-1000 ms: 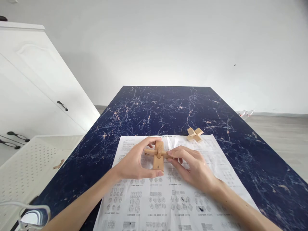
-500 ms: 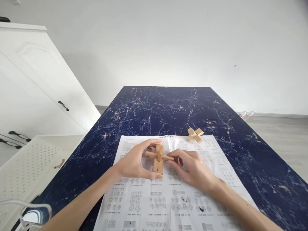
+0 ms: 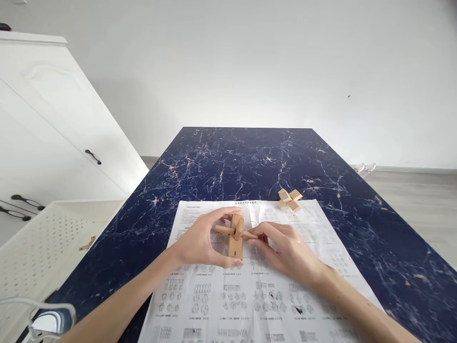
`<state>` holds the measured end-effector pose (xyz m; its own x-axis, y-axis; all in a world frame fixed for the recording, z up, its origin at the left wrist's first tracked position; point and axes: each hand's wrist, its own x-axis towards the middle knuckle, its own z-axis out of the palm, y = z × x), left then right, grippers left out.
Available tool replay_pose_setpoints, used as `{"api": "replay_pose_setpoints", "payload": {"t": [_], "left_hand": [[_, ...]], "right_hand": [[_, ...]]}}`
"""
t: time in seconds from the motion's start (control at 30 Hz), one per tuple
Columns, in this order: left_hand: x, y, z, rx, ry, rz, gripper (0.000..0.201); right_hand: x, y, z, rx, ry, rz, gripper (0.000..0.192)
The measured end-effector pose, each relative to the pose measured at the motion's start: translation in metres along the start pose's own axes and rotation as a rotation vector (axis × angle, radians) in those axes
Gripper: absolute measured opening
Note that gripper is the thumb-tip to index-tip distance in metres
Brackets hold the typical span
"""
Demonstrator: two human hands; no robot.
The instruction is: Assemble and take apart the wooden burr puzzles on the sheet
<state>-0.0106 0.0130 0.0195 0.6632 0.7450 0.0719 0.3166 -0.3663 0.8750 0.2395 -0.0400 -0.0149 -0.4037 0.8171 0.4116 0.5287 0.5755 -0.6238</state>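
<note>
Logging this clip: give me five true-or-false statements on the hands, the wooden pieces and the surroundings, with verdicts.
1. The left hand has its grip on the oblong wooden block. True.
2. The right hand touches nothing. False: it pinches the wooden rod sticking out at the block's right.
3. A wooden cross puzzle lies at the far edge of the printed sheet. True.
4. A white cabinet stands left of the tabletop. True.
5. The tabletop is plain white. False: it is dark blue with pale veins.
</note>
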Motion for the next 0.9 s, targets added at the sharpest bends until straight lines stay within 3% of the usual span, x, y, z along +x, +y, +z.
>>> {"api": "replay_pose_setpoints", "payload": {"t": [0.37,0.7,0.9], "left_hand": [[-0.001,-0.003,0.001,-0.061,-0.044,0.002,0.102],[-0.003,0.006,-0.003,0.043,0.027,0.101,0.094],[-0.004,0.002,-0.003,0.105,-0.002,0.07,0.099]], "right_hand": [[0.0,-0.001,-0.002,0.14,-0.026,0.074,0.021],[0.002,-0.011,-0.004,0.092,-0.014,0.011,0.029],[-0.001,-0.008,-0.001,0.043,-0.061,0.025,0.03]]}}
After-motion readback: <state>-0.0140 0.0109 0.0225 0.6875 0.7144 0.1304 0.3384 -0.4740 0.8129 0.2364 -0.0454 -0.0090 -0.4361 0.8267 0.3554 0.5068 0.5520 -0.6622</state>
